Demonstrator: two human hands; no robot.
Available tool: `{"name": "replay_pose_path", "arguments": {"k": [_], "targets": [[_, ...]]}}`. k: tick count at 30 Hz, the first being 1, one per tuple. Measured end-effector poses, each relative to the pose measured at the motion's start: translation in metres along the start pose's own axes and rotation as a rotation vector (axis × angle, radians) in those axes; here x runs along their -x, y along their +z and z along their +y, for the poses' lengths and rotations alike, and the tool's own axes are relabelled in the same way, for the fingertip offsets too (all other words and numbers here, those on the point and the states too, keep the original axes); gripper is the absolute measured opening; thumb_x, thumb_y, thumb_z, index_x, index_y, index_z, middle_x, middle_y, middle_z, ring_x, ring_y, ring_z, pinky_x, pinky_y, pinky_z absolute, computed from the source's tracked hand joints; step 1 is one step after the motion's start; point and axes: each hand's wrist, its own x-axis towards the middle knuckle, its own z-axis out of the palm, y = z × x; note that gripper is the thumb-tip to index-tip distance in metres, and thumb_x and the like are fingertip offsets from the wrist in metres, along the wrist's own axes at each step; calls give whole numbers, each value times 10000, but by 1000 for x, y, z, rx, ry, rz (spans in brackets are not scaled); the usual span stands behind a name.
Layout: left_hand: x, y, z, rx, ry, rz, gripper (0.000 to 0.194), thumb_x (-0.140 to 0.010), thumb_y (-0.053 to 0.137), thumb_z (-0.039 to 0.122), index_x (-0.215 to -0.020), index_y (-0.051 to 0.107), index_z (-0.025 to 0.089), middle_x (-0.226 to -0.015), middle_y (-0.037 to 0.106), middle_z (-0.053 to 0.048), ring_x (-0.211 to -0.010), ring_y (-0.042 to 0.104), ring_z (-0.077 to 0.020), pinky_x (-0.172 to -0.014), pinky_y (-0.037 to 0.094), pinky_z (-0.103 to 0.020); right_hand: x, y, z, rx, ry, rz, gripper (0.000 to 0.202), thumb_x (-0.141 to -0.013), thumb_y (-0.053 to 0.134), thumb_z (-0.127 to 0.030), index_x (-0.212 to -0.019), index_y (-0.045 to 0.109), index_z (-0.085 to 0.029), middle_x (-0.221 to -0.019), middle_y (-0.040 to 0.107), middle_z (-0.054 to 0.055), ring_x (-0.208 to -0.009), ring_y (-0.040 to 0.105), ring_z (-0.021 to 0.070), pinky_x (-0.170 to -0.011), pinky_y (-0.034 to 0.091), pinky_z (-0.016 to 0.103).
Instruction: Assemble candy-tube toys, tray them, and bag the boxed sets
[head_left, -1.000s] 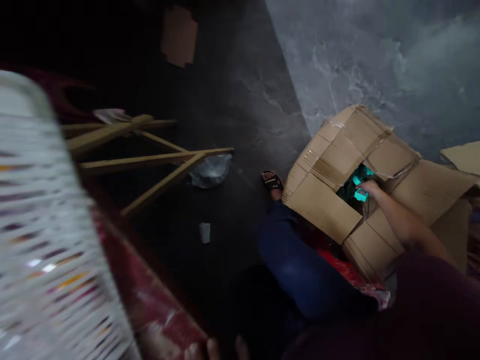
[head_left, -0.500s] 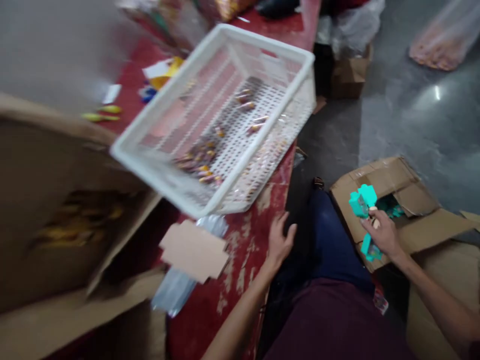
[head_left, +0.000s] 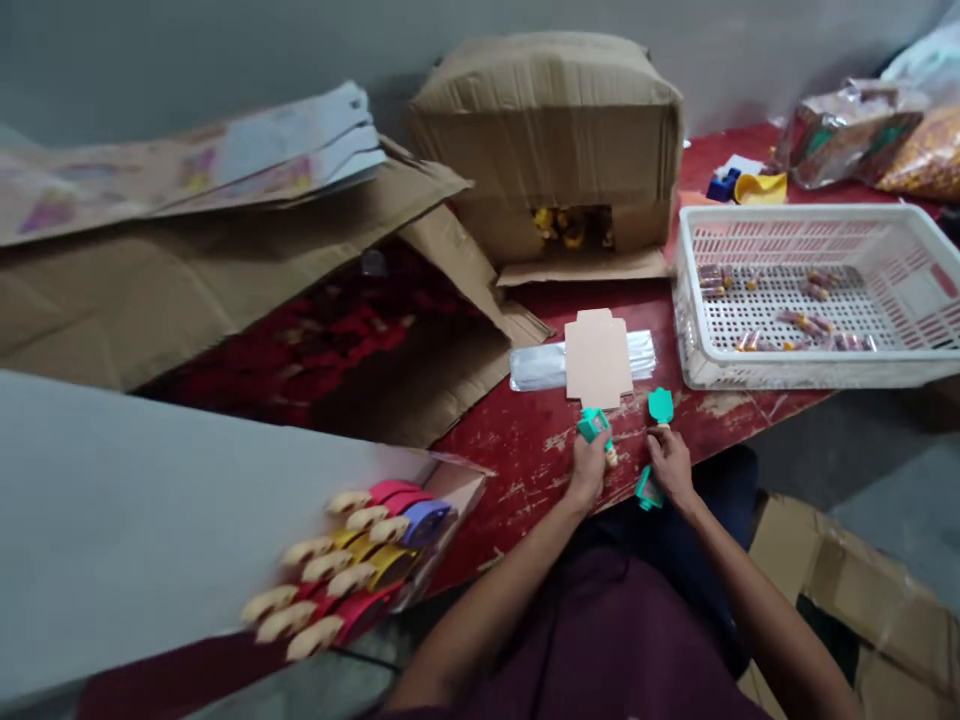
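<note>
My left hand (head_left: 589, 472) is closed around a teal plastic piece (head_left: 592, 424) with a short cream handle, just below the cardboard cutout. To its right, my right hand (head_left: 672, 468) grips similar teal plastic pieces; a flat rounded end (head_left: 661, 404) sticks out above the fingers and a hollow, frame-like end (head_left: 648, 489) shows below. Both hands are over the front edge of the worn red table (head_left: 525, 460). A notched cardboard cutout (head_left: 598, 355) lies across a stack of clear plastic bags (head_left: 538, 367) in front of them.
A white plastic crate (head_left: 817, 370) with small wrapped pieces stands right. Behind is a carton (head_left: 555, 150) with yellow pieces in its opening. Another carton (head_left: 442, 370) holds red pieces. At lower left, a box holds coloured pieces with cream handles (head_left: 352, 578). An open carton (head_left: 832, 560) sits lower right.
The view has swung left. My right hand has come from above the floor carton to the table with teal pieces. My left hand, previously empty on the table edge, now holds one.
</note>
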Motion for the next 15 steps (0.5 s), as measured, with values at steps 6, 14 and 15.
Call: {"name": "replay_pose_path", "arguments": {"k": [6, 14, 15], "targets": [[-29, -38, 12, -206, 116, 67, 336, -614, 770, 380, -826, 599, 182, -742, 663, -27, -713, 647, -201, -704, 550, -329, -52, 21, -47, 236, 42, -108, 526, -962, 521, -294, -1482, 537, -212, -1322, 558, 195, -988, 677, 293, -900, 513, 421], [-63, -57, -7, -658, 414, -118, 593, -808, 649, 484, -1295, 626, 146, -1288, 706, -160, -1176, 677, -304, -1049, 517, -461, -52, -81, -87, 277, -206, 74, 451, -1025, 440, -431, -1348, 652, -200, -1225, 693, 138, -1098, 656, 273, -992, 490, 379], [-64, -58, -10, -679, 415, -136, 600, -823, 639, 492, -1317, 617, 151, -1272, 716, -151, -1145, 694, -297, -1017, 541, -446, -62, -113, -90, 281, -243, 165, 436, -1030, 423, -445, -1282, 686, -205, -1171, 715, 125, -1044, 667, 256, -961, 498, 361]]}}
